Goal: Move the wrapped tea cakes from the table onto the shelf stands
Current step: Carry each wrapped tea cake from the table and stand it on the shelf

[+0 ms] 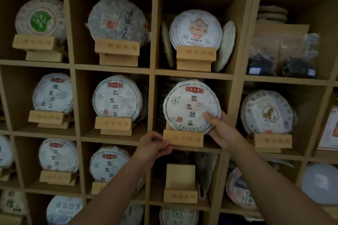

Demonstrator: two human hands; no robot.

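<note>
A tall wooden shelf (153, 71) of square cubbies fills the view, and most cubbies hold a paper-wrapped tea cake propped upright on a small wooden stand. In the middle cubby, right of centre, the wrapped tea cake (191, 105) now being placed leans on its stand (183, 138), its lower edge sitting behind the stand's front lip. Directly below, an empty stand (180, 183) waits in the next cubby, so the task looks unfinished.

The main risk, judging from here, is the cake rolling or tipping sideways off the narrow lip if the person lets go before it settles against the back rest. The stand also sits near the front edge of its ledge, so a nudge could push stand and cake off toward the near side. The thin wrapper may crease or tear under the thumb.

The right hand (224, 130) grasps the cake at its lower right rim, thumb pressed on the printed face, the other fingers hidden behind it. The left hand (152, 147) pinches the stand's left end, thumb on its front, not touching the cake.
</note>
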